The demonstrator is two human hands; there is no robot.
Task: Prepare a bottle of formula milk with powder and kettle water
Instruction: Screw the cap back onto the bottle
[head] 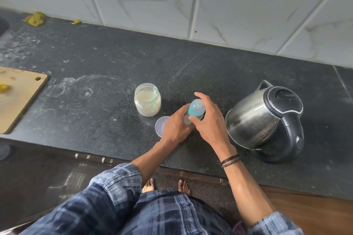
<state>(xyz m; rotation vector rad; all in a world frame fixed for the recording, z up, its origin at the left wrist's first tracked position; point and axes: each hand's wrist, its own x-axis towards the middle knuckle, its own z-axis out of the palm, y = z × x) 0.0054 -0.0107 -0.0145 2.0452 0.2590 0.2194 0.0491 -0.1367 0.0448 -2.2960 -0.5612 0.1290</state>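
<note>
- My only view rides on the head, looking steeply down and forward at the counter (114,59) from close standing height.
- Tiled wall (238,5) at 12 o'clock, torso at 6.

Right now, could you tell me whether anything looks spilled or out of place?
White powdery smears and ring marks dust the counter left of the open powder jar; its lid lies loose beside it.

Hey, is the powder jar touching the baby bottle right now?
Apart. The head view shows bare dark counter between the powder jar and the bottle, which both hands, left hand and right hand, grip.
</note>
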